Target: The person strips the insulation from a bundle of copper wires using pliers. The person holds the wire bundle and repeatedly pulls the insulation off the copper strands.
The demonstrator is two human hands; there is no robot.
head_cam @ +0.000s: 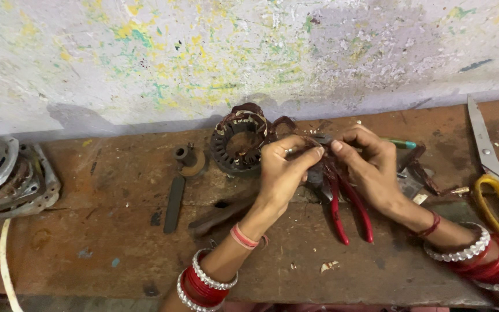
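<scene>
Over the bench, left hand point(284, 167) and right hand point(368, 164) seemingly pinch wire point(319, 138)

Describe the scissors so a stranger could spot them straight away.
Start at the long wooden bench under the paint-speckled wall and go to its far right end, past the right hand. There lie the scissors, steel blades pointing up toward the wall. Their yellow handles set them apart from the red-handled pliers lying between the hands.

Rough worn wooden bench point(116, 231); glossy red plastic-handled pliers point(347, 211)
</scene>
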